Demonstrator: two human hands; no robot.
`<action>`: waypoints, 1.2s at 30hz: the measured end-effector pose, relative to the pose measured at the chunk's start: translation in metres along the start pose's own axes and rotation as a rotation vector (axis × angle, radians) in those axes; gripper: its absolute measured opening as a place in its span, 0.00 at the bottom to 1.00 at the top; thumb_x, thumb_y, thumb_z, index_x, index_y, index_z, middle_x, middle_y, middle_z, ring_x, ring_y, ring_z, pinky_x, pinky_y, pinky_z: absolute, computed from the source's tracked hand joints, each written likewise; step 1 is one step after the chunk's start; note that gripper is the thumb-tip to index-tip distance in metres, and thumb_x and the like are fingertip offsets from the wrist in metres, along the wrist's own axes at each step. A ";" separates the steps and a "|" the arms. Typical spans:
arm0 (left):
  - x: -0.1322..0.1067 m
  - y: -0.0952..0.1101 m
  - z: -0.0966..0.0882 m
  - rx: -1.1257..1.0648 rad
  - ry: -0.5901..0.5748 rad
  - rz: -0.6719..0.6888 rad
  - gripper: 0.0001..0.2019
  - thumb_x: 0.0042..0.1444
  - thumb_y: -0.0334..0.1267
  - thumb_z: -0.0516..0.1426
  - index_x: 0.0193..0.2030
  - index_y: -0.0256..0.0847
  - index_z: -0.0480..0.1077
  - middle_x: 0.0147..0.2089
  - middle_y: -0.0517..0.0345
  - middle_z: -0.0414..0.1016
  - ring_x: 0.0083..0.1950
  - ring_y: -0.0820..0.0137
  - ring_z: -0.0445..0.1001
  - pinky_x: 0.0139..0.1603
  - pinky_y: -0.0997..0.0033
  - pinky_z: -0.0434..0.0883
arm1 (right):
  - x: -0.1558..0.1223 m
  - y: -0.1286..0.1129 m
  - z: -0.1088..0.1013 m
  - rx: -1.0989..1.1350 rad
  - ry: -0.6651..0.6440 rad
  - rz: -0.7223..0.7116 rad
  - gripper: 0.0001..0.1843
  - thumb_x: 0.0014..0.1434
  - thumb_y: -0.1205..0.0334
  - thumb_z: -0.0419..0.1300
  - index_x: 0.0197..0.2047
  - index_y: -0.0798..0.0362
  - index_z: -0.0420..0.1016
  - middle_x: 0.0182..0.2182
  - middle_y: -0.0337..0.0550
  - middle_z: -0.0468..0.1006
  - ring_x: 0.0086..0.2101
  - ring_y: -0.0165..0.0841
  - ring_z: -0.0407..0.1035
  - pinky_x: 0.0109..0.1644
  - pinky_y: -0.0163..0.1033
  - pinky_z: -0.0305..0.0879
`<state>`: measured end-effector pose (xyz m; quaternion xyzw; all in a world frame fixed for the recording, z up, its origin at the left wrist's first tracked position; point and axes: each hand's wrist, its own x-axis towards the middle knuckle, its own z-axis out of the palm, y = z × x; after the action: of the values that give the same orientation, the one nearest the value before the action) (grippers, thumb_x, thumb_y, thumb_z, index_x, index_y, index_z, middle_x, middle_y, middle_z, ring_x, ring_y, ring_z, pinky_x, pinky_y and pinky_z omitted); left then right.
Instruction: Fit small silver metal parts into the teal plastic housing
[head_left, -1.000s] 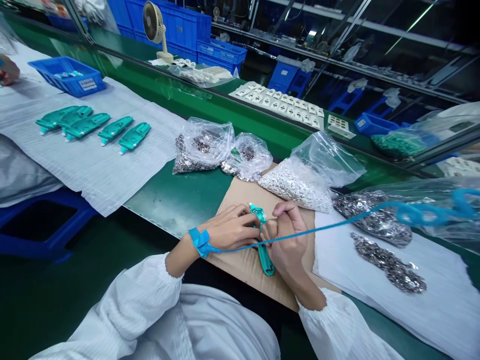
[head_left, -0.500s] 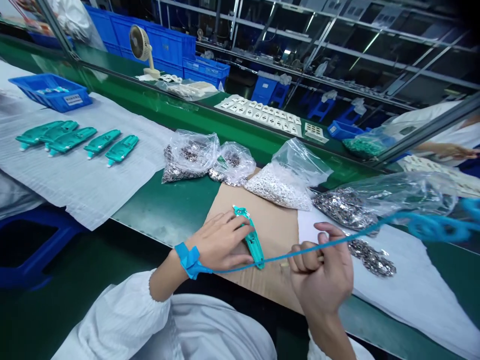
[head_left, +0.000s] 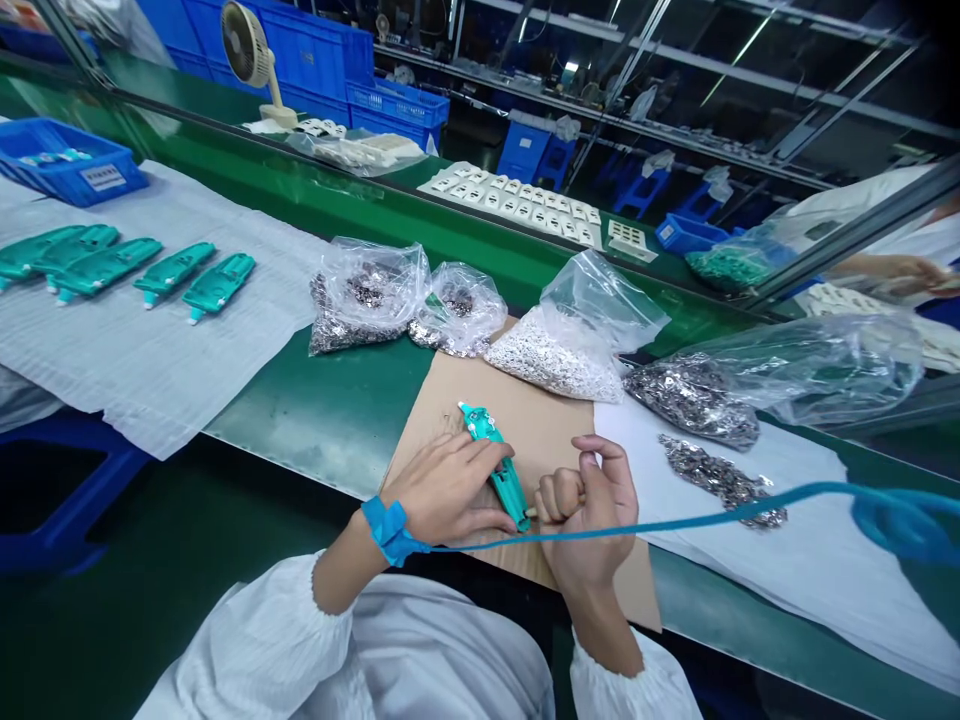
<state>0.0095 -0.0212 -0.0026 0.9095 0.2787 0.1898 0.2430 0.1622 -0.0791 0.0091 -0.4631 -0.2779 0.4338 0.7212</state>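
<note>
A teal plastic housing with small white and metal parts inside lies slanted on a brown cardboard sheet. My left hand grips it from the left side, fingers over its top edge and thumb at its lower end. A blue wrist strap circles my left wrist, its blue cord running right across the view. Curled into a fist, my right hand is just right of the housing. The tip of a thin tan stick pokes from it by the housing's lower end; the rest is hidden.
Bags of metal pieces and a bag of white pieces line the bench's back. Loose metal pieces lie on white paper at right. Several teal housings and a blue bin are at left. A co-worker's hand shows far right.
My right hand has moved left and closer to the housing, the stick's tip now at its lower end. My left hand stays on the housing. The view has shifted slightly.
</note>
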 end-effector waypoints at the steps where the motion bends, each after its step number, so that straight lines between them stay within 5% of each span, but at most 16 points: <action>1: 0.000 0.000 0.000 0.000 -0.003 -0.003 0.28 0.56 0.58 0.62 0.53 0.39 0.64 0.49 0.49 0.75 0.50 0.55 0.74 0.47 0.59 0.69 | 0.000 0.000 0.000 -0.003 0.007 0.001 0.06 0.63 0.56 0.60 0.40 0.45 0.67 0.11 0.22 0.50 0.12 0.22 0.39 0.15 0.25 0.47; 7: 0.000 -0.002 0.002 0.002 -0.002 -0.004 0.29 0.56 0.60 0.60 0.54 0.40 0.64 0.49 0.50 0.75 0.51 0.56 0.73 0.48 0.59 0.69 | -0.004 0.000 -0.001 0.017 0.003 -0.026 0.01 0.64 0.61 0.59 0.39 0.46 0.70 0.11 0.23 0.51 0.11 0.22 0.41 0.15 0.25 0.49; 20: 0.000 0.000 0.004 0.075 -0.008 0.022 0.31 0.57 0.61 0.58 0.57 0.38 0.65 0.49 0.50 0.75 0.51 0.55 0.73 0.49 0.57 0.69 | -0.008 0.008 -0.001 -0.061 -0.059 -0.135 0.08 0.64 0.69 0.53 0.35 0.47 0.69 0.11 0.22 0.48 0.11 0.21 0.37 0.15 0.24 0.46; 26: 0.000 0.000 0.002 0.067 -0.033 0.016 0.30 0.58 0.58 0.59 0.59 0.39 0.63 0.52 0.48 0.75 0.52 0.54 0.72 0.51 0.56 0.70 | -0.012 0.012 -0.002 -0.094 -0.117 -0.188 0.09 0.61 0.71 0.55 0.31 0.50 0.68 0.13 0.25 0.53 0.12 0.22 0.45 0.17 0.25 0.51; 36: -0.002 -0.002 0.004 0.049 -0.013 0.005 0.32 0.59 0.58 0.60 0.62 0.40 0.60 0.55 0.47 0.74 0.56 0.53 0.72 0.53 0.56 0.70 | -0.017 0.003 0.002 0.045 -0.113 -0.205 0.12 0.64 0.72 0.49 0.33 0.48 0.69 0.11 0.23 0.47 0.12 0.22 0.37 0.16 0.24 0.50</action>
<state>0.0087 -0.0223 -0.0076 0.9171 0.2792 0.1779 0.2220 0.1511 -0.0924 0.0070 -0.3909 -0.3543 0.3892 0.7551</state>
